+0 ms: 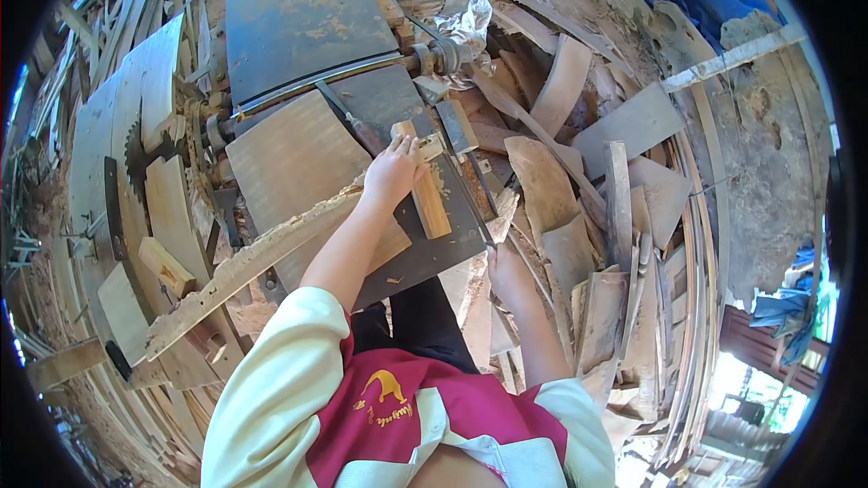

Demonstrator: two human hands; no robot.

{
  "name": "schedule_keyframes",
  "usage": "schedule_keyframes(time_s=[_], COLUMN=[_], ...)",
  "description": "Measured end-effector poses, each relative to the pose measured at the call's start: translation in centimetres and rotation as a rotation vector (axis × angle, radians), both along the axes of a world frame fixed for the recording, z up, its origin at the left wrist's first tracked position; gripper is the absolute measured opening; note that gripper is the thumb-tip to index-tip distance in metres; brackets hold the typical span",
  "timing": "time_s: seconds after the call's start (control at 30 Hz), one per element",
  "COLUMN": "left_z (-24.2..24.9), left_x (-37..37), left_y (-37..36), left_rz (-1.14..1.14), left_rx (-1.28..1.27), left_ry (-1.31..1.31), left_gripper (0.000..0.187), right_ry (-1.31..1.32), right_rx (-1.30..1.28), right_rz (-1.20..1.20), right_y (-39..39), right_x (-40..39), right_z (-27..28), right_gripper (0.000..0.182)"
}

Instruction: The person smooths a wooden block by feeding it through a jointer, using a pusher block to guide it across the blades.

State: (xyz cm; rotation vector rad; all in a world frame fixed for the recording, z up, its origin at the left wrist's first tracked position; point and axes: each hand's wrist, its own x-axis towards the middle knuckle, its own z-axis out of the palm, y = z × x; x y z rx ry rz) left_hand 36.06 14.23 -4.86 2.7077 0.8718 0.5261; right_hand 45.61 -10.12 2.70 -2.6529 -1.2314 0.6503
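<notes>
My left hand (pixel 395 170) is closed over a long, rough-edged wooden strip (pixel 262 258), near its far end. The strip slants from the lower left up across a thick wooden block (pixel 429 203) on the dark metal machine table (pixel 429 258). Beside my left fingers lies a tool with a dark handle and a flat metal blade (pixel 339 104). Low at the right front corner of the table, my right hand (pixel 511 276) is closed, its thumb side uppermost. A thin dark thing shows at its top, too small to name.
A flat wooden board (pixel 303 158) lies on the machine table. To the left, a toothed circular saw blade (pixel 136 158) stands up through a wooden bench (pixel 99 140). Offcuts (pixel 561 172) are heaped on the right. A belt pulley (pixel 443 56) sits at the machine's far right.
</notes>
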Motion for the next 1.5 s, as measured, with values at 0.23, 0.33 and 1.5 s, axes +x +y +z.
schedule_keyframes(time_s=[0.23,0.33,1.5], left_z=[-0.2,0.0,0.5], left_x=[0.1,0.1,-0.1], left_y=[0.2,0.2,0.3], left_rz=[-0.029,-0.04,-0.051], left_rx=[0.001,-0.01,-0.027], left_ry=[-0.011,-0.015,0.013], left_gripper=[0.051,0.05,0.049], right_ry=[0.046,0.071,-0.033], right_rx=[0.006,0.029,0.129], right_rz=[-0.005,-0.023,-0.046], right_y=[9.5,14.2,8.1], right_x=[2.1,2.7,0.7], right_z=[-2.1,-3.1,-5.9], right_gripper=[0.032,0.033,0.025])
